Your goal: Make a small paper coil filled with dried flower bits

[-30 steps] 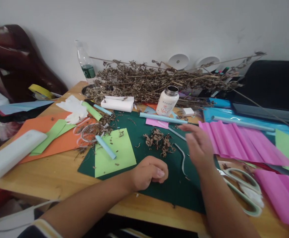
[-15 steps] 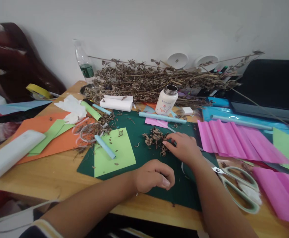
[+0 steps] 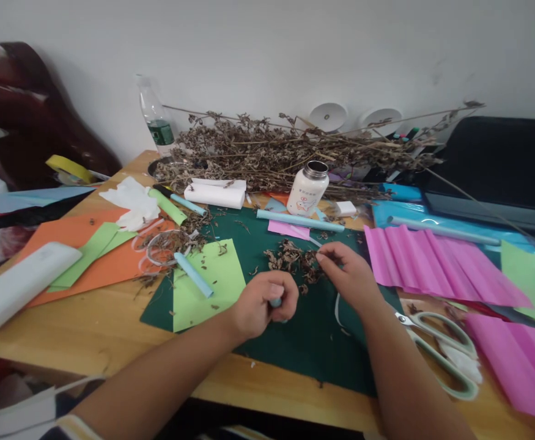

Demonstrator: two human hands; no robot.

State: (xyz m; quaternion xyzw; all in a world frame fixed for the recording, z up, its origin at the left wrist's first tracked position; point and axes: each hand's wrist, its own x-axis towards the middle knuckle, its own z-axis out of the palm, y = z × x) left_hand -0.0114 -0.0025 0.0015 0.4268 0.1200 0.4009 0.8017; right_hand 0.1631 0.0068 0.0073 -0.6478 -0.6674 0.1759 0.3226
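Note:
My left hand [image 3: 266, 302] is curled over the green cutting mat [image 3: 304, 342], its fingers wrapped around a small blue roll [image 3: 275, 302] that barely shows. Just beyond it lies a small heap of crumbled dried leaves [image 3: 290, 255]. At the heap's right edge, the thumb and forefinger of my right hand [image 3: 347, 272] are pinched together; whatever is between them is too small to make out. A lime-green paper sheet [image 3: 212, 275] with a light blue paper tube [image 3: 194, 275] on it lies to the left of my left hand.
Scissors [image 3: 432, 342] and pink crepe paper [image 3: 441, 263] lie to the right. Behind the mat stand an open white bottle [image 3: 308, 189] and a long pile of dried stalks [image 3: 258, 146]. A white elongated device [image 3: 29, 287] and orange paper [image 3: 106, 263] are at left.
My left hand has moved left and slightly up, and has turned so the blue roll in it shows. My right hand has drawn a little to the right, its fingertips now pinched.

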